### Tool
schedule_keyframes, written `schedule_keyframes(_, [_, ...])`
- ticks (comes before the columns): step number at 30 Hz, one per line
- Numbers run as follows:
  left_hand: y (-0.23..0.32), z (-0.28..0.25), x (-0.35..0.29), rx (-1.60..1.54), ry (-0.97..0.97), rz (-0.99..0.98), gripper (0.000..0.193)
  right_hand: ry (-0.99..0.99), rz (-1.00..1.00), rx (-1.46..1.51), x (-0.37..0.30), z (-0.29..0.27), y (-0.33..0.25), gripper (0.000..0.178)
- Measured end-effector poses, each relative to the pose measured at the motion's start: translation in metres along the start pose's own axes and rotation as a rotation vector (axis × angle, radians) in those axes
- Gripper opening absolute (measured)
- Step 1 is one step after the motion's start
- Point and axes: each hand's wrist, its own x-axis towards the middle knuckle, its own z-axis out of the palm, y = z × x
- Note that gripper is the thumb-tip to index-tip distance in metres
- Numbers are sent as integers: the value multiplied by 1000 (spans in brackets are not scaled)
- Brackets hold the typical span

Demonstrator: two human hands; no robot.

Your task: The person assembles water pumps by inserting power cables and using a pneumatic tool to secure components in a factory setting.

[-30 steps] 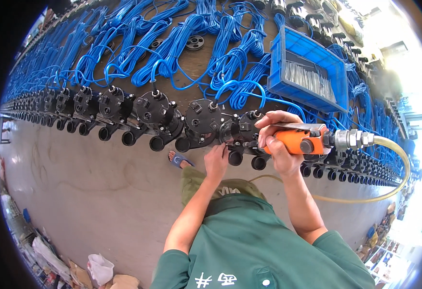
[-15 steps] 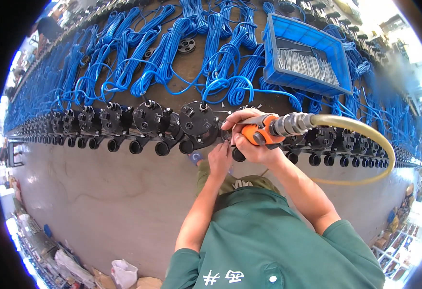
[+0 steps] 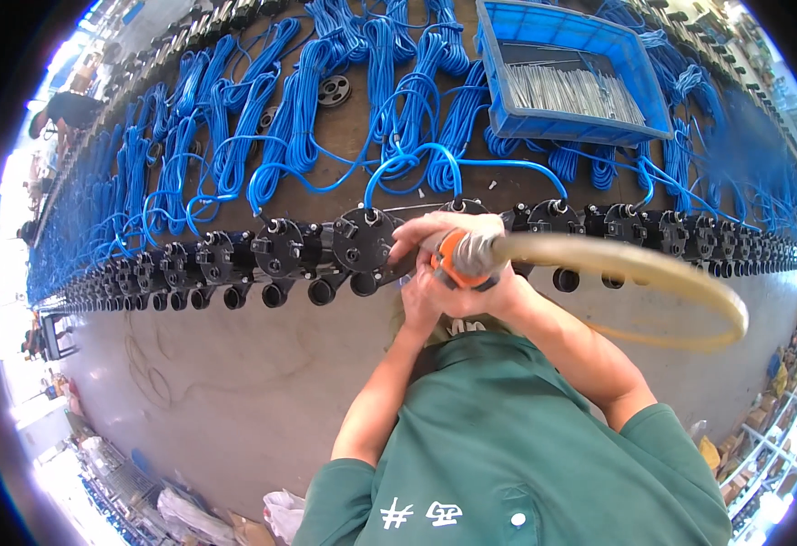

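My right hand (image 3: 442, 226) is wrapped round an orange air tool (image 3: 457, 259) with a silver hose fitting, its fingers reaching over the top. From the fitting a yellowish hose (image 3: 635, 259) loops off to the right, blurred. Close beneath the tool is my left hand (image 3: 422, 302), closed, its fingertips hidden behind the right hand and tool. Both hands are at a row of black, round-topped pump-like units. The nearest one on the left is a black unit (image 3: 362, 242) with a blue cable rising from its top. The tool's tip is hidden.
Bundles of coiled blue cable (image 3: 294, 114) lie along the brown bench (image 3: 344, 127). A blue crate (image 3: 580, 126) holding many thin, pale rods (image 3: 571, 89) stands at the back right. A black handwheel-like disc (image 3: 334, 90) lies among the coils. Behind me are bags and shelves.
The orange tool has swung to point more downward, with the right hand shifting slightly left. My left hand has moved in under it. The hose has swung, and the whole view has shifted.
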Motion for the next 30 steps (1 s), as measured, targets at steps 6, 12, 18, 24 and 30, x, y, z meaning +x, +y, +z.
schedule_keyframes(6, [8, -3, 4, -128, 103, -75, 23, 46, 114, 257, -4, 13, -2, 39])
schedule_keyframes(12, [-22, 26, -21, -25, 135, 5, 22, 45, 128, 212, -15, 8, 9, 37])
schedule_keyframes(18, [-30, 28, -24, 83, 79, 87, 21, 3, 89, 177, -19, 9, 11, 41])
schedule_keyframes(24, [-36, 13, -13, 111, -118, 22, 19, 26, 148, 204, -22, 8, 11, 37])
schedule_keyframes(30, [16, -84, 36, 190, -770, 90, 14, 163, 32, -10, -2, 11, -20, 34])
